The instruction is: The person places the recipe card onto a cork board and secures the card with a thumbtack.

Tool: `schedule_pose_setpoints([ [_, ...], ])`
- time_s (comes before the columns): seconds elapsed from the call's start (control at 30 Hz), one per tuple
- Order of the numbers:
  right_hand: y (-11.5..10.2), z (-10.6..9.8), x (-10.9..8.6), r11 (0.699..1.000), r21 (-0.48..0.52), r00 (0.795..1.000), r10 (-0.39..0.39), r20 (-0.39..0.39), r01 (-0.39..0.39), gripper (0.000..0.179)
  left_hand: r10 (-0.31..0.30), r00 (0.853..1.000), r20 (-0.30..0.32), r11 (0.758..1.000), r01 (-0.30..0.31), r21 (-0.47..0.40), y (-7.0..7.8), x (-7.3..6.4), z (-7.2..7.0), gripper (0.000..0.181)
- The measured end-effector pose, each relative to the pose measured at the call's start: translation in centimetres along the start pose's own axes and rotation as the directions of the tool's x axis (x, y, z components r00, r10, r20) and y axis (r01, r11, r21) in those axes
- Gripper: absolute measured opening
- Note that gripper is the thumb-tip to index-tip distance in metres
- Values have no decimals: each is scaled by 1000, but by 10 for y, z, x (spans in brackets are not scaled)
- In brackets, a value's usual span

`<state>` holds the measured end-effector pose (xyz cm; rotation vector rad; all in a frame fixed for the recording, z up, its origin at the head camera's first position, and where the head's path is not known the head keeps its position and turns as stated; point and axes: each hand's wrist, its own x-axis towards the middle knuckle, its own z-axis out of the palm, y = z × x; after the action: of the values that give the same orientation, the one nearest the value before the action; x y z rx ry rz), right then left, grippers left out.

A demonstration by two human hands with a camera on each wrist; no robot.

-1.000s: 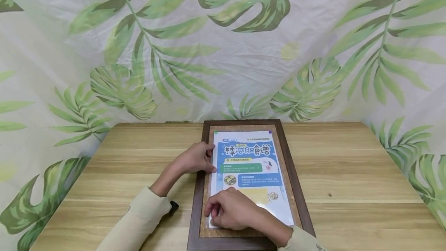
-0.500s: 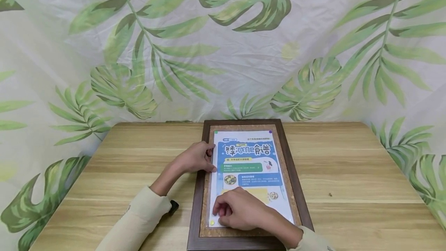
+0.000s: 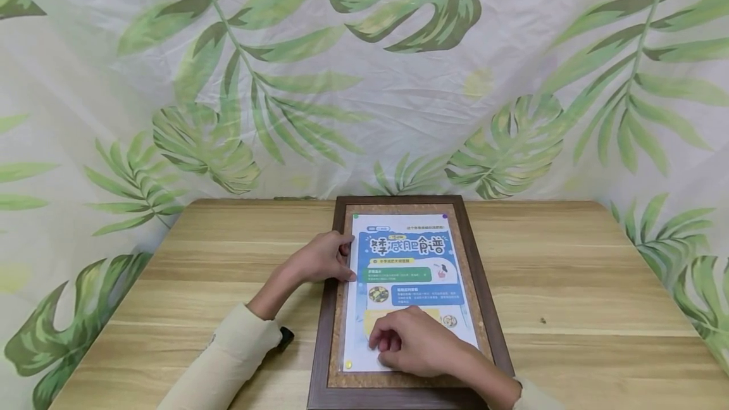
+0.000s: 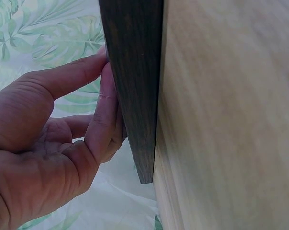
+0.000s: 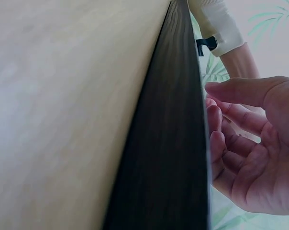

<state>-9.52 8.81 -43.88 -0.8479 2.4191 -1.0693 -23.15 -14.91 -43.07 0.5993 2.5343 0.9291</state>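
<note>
A printed poster (image 3: 412, 296) with Chinese lettering lies on a cork board (image 3: 398, 379) inside a dark brown wooden frame (image 3: 484, 283). Pushpins sit at three of its corners: green (image 3: 355, 216), purple (image 3: 445, 216) and yellow (image 3: 348, 364). My left hand (image 3: 326, 258) rests across the frame's left side, its fingertips touching the poster's left edge. Over the poster's lower part, my right hand (image 3: 418, 341) has loosely bent fingers and nothing visible in them. In the right wrist view the frame's side (image 5: 163, 124) partly hides those fingertips.
The frame lies on a wood-grain table (image 3: 569, 271). Behind it hangs a leaf-patterned white curtain (image 3: 307, 112). A small dark clip-like thing (image 3: 286, 338) sits at my left sleeve (image 3: 239, 340).
My right hand has slid rightward from the poster's lower left corner, uncovering the yellow pushpin there. My left hand has stayed at the left edge.
</note>
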Motion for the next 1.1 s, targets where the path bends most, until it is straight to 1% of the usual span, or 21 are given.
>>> schedule_pose_setpoints([
  [0.23,7,-7,-12,999,29,999,32,-17,-31,16,-4,1000,0,1000,4,-4,1,-1,0,81],
  [0.63,22,-15,-30,999,31,998,47,-51,-45,16,-7,1000,6,1000,7,3,0,-2,-1,84],
  [0.9,30,-23,-44,997,54,997,53,-53,-50,16,-1,1000,11,1000,1,-1,-1,-1,0,85],
  [1.1,37,-29,-53,997,53,997,53,-60,-49,15,-5,1000,12,1000,5,-6,-1,-1,1,86],
])
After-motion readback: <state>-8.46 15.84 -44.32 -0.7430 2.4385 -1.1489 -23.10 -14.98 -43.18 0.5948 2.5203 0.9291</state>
